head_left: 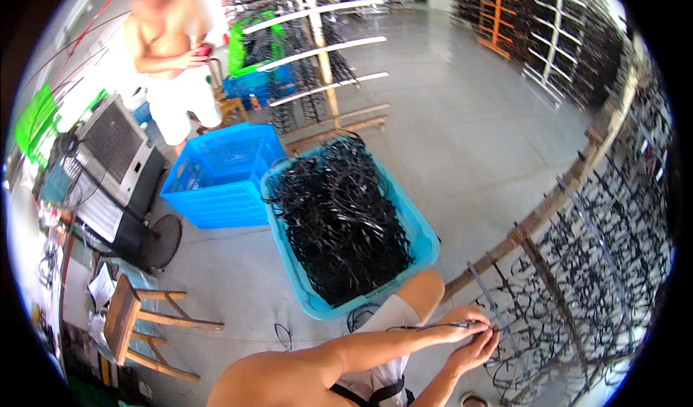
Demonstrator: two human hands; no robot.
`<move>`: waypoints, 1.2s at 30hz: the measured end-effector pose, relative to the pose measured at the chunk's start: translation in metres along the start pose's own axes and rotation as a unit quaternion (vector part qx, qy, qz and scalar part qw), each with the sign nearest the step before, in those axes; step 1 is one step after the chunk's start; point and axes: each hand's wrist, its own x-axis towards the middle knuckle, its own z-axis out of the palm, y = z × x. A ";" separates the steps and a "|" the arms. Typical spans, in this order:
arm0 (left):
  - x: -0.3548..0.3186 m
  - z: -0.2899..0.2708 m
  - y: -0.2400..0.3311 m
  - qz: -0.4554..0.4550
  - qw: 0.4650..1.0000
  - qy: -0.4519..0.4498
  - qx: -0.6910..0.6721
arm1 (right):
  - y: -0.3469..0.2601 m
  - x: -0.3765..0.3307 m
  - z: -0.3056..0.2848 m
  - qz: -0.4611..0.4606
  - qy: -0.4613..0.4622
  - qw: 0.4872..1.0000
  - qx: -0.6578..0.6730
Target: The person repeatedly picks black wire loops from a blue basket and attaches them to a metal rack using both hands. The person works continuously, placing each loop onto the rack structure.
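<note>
Head view: at the left a wooden stool is seen on the floor, with an empty blue crate further back. A light-blue tub heaped with black frames is set mid-floor, just beyond the person's knee. A thin black frame piece is held low in the picture, stretched leftward from both hands and touching them, close against the hanging rack at the right. It appears slender and dark; its exact shape cannot be told. The left hand is closed narrowly on it. The right hand is pinched at its end, fingers curled, beside the rack's metal rod.
</note>
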 end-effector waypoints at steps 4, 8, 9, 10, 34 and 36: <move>0.013 0.008 0.003 -0.016 1.000 -0.011 0.003 | 0.005 0.012 0.001 -0.007 0.036 0.997 0.074; 0.013 0.002 0.005 -0.015 0.999 0.001 0.029 | -0.015 0.005 0.008 0.002 -0.025 1.000 -0.007; 0.015 0.002 0.007 0.001 0.999 -0.003 0.033 | -0.020 0.006 0.007 -0.004 -0.044 0.998 -0.042; 0.017 0.002 0.008 0.016 0.999 -0.007 0.037 | -0.023 0.008 0.007 -0.010 -0.055 0.998 -0.032; 0.038 -0.088 0.006 0.162 0.898 -0.030 0.407 | -0.198 -0.017 -0.325 0.071 -0.133 0.826 -0.543; 0.056 -0.080 0.010 0.196 0.875 -0.045 0.439 | -0.184 0.013 -0.418 0.023 0.102 0.805 -0.584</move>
